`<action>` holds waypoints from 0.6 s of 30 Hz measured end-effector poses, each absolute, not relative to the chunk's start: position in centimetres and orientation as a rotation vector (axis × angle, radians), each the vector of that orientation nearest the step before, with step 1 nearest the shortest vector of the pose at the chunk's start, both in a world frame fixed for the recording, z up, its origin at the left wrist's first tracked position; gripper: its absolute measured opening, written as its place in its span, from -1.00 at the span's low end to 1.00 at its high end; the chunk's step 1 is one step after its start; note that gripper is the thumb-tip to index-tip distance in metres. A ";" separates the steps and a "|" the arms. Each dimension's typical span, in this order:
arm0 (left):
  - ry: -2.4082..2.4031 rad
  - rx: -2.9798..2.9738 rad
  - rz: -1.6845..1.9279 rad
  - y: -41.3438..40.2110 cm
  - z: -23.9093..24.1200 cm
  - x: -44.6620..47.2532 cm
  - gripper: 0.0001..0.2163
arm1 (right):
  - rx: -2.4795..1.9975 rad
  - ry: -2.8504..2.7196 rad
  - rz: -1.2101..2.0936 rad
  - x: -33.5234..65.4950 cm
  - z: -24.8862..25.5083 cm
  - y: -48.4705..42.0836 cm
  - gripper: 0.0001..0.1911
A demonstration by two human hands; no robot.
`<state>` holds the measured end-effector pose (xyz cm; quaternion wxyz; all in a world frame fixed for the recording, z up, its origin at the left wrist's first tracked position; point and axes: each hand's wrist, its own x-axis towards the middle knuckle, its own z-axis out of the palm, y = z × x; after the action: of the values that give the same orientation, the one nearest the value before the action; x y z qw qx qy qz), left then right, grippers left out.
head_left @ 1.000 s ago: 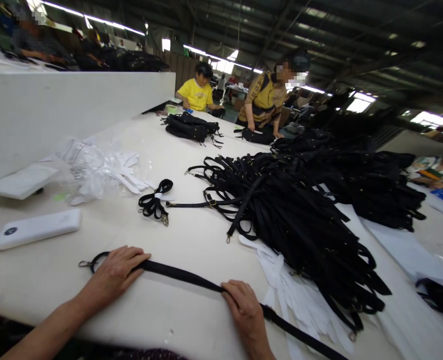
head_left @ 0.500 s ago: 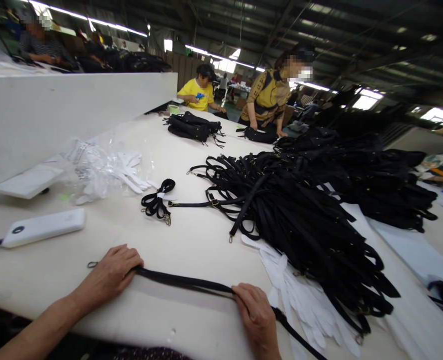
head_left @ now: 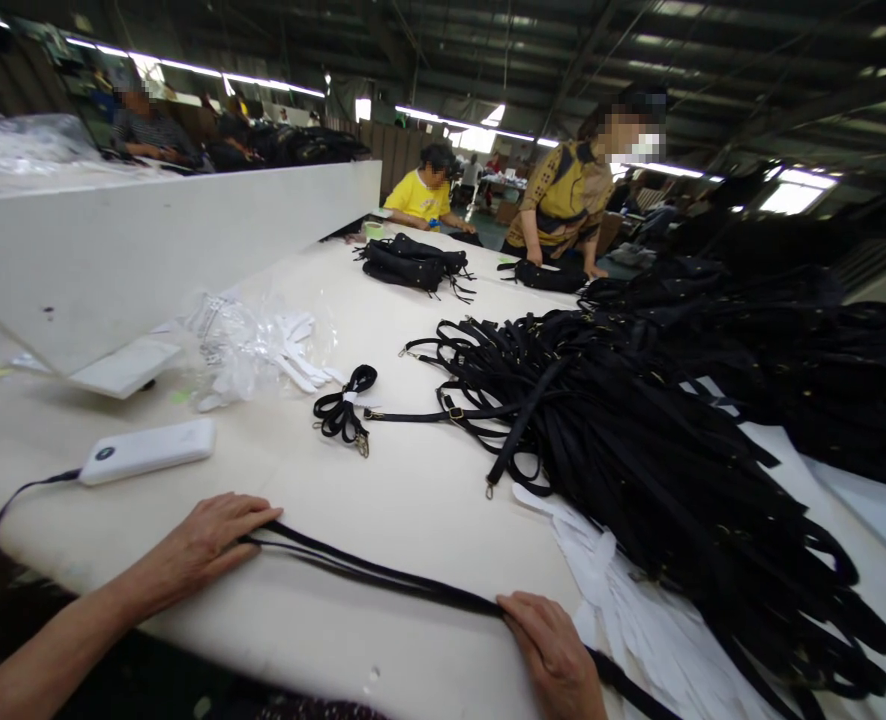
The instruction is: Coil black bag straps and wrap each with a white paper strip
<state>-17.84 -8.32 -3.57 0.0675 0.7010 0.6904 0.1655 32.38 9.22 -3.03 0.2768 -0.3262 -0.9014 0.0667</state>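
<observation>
A long black strap lies doubled along the near edge of the white table. My left hand lies flat on its left end, fingers stretched out and pressing the strap down. My right hand is at the bottom of the view with its fingers closed over the strap further right. The strap runs on past my right hand toward the lower right.
A big heap of black straps fills the table's right half, over white paper slips. A folded bundled strap, a white power bank with cable, and clear bags lie to the left. Two people work at the far end.
The strap's left end has been folded back, so two layers now run between my hands. The clip end that stuck out beyond my left hand is gone from sight. The camera view has shifted.
</observation>
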 end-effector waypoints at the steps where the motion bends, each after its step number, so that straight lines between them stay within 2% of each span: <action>1: 2.089 2.099 0.490 -8.6 -3.5 -17.7 -0.60 | -0.868 -2.412 0.170 32.4 -3.1 9.3 -0.76; 5: 2.103 1.980 0.535 -8.9 -2.4 -17.1 -0.43 | -0.844 -2.407 0.160 32.6 -3.7 9.5 -0.77; 8: 2.110 1.923 0.589 -8.8 -1.8 -16.7 -0.42 | -0.851 -2.418 0.162 32.7 -3.8 9.5 -0.76; 11: 2.118 1.917 0.594 -8.6 -1.8 -16.7 -0.51 | -0.877 -2.415 0.179 32.9 -3.9 9.5 -0.76; 16: 2.094 1.959 0.547 -8.0 -1.3 -17.1 -0.80 | -0.858 -2.402 0.207 32.9 -4.1 9.7 -0.77; 18: 2.109 1.991 0.495 -7.9 -1.0 -17.1 -0.84 | -0.868 -2.391 0.216 32.7 -4.0 9.5 -0.79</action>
<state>-17.06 -7.91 -1.02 0.0998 0.6733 0.7132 0.1674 32.70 9.54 -3.95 0.2903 -0.3254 -0.8963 0.0810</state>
